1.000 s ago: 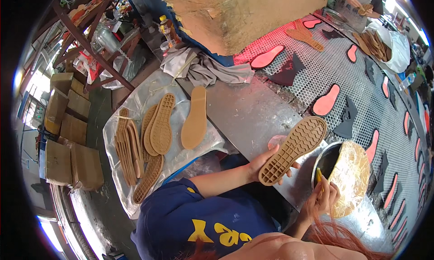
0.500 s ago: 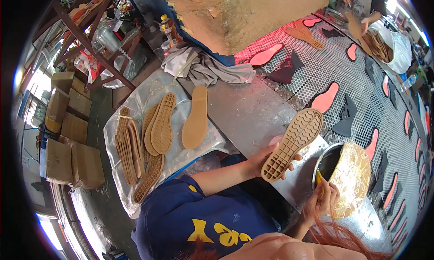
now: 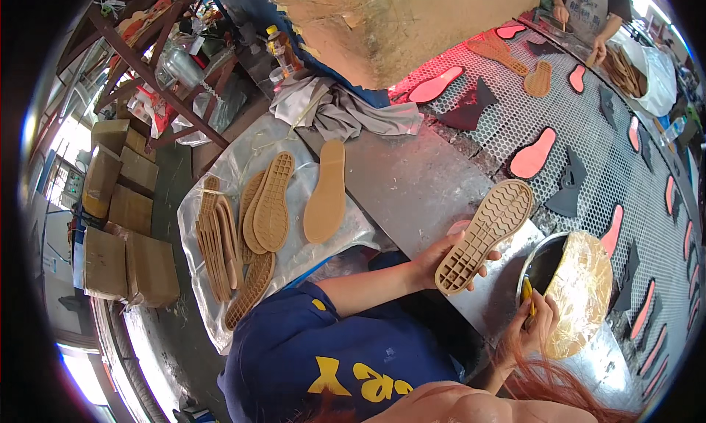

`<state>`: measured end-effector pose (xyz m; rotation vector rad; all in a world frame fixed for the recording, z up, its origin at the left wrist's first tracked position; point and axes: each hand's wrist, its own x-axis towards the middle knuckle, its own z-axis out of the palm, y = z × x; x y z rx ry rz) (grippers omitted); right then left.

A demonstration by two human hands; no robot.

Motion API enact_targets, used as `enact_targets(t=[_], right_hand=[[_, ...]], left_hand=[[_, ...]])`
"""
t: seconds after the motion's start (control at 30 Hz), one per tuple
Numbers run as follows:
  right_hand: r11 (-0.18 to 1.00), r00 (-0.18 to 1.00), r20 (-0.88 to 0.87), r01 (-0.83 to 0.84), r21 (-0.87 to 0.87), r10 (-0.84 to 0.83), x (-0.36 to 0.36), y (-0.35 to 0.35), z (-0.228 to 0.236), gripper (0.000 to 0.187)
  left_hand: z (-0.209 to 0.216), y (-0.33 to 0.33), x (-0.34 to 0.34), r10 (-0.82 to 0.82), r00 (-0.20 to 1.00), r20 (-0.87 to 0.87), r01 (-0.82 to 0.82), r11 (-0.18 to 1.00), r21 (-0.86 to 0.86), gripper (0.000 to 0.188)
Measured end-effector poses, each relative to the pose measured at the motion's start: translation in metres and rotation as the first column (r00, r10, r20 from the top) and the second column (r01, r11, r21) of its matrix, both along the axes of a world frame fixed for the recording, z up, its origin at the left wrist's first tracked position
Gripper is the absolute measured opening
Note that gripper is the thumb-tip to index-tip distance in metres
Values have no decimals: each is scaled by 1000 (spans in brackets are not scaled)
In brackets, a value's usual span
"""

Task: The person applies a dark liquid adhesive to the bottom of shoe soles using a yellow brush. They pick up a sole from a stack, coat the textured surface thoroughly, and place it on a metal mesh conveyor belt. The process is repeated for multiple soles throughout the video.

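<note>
Left hand [image 3: 440, 262] is partly closed on a tan shoe sole [image 3: 487, 232], thumb at the near left edge, fingers wrapped beneath with tips showing at the right edge. The sole is held above the metal desk [image 3: 390, 169], treaded face up, its narrow gridded end toward the wearer and its broad wavy end slanting up and to the right. Right hand [image 3: 533, 326] is curled, fingers closed on a slim yellow-handled tool [image 3: 528, 296] at the near left side of a round metal pot [image 3: 521, 272]; whether the tool's far end touches the pot's contents cannot be told. The pot is dark inside and partly covered by a tan, film-wrapped lid [image 3: 579, 301]. To the left, on a clear plastic sheet [image 3: 354, 228]: one smooth-faced sole [image 3: 325, 195] lying alone, overlapping treaded soles [image 3: 272, 206] beside it, and a row of soles leaning on edge [image 3: 215, 250]. Beyond the pot, a grey mesh surface [image 3: 500, 121] bears pink sole-shaped pieces [image 3: 533, 154] and dark cut pieces [image 3: 566, 191]. A grey cloth [image 3: 342, 115] lies near a yellow-capped bottle [image 3: 281, 49]. At upper right, another person's hand [image 3: 561, 13] is above a dark dish [image 3: 553, 26].
</note>
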<state>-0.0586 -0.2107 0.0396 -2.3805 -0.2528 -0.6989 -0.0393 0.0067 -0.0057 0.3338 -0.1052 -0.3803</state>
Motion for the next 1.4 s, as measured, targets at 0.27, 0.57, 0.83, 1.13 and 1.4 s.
enact_targets(t=[0.27, 0.57, 0.83, 1.13, 1.4], right_hand=[[999, 999, -33, -21, -32, 20, -2, -5, 4, 16], [999, 999, -19, -51, -13, 51, 0, -15, -5, 18], [991, 995, -31, -100, -89, 98, 2, -27, -17, 20], [988, 986, -85, -149, -40, 145, -4, -42, -47, 24], [978, 990, -82, -125, -165, 112, -3, -59, -62, 24]], left_hand=[[-4, -6, 4, -10, 1000, 12, 10, 1000, -7, 62], [-11, -14, 4, -11, 1000, -6, 11, 1000, -2, 60], [-15, -21, 7, -35, 998, -53, 34, 999, -30, 66], [-26, -27, 7, -58, 998, -32, 56, 998, -36, 64], [-30, -32, 9, -52, 998, -29, 51, 998, -28, 67]])
